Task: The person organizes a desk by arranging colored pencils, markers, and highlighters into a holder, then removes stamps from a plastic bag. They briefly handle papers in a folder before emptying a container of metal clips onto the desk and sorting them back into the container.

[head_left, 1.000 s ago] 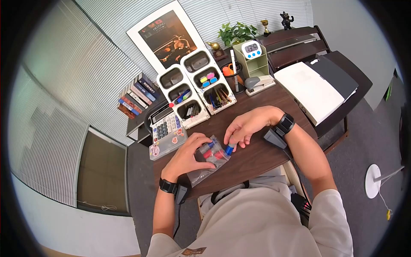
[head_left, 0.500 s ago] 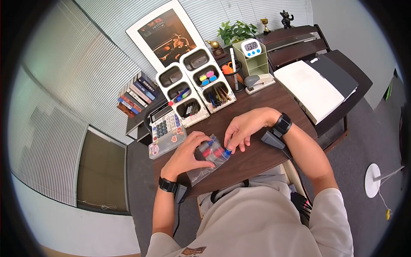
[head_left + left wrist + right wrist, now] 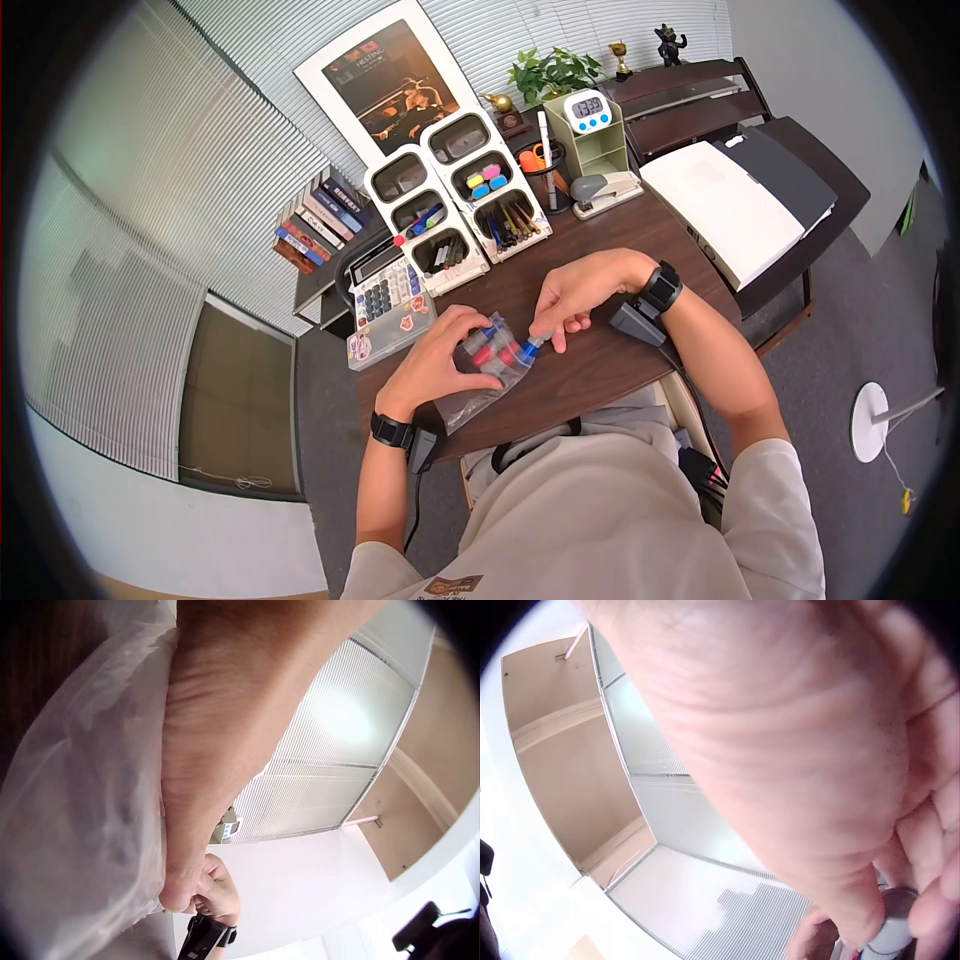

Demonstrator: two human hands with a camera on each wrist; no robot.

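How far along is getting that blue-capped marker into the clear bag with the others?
Done: several red- and blue-capped markers already lie inside the clear plastic bag on the desk. In hand: the left hand holds the bag, and the right hand pinches a blue-capped marker right at the bag's mouth. Left: that marker looks only partly in; the bag's mouth is open.

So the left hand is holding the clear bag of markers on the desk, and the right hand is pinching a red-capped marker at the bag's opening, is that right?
Not quite. The marker pinched by the right hand has a blue cap, not red, as the head view shows. The rest holds: the left hand holds the clear bag of markers on the desk, and the marker is at the bag's opening.
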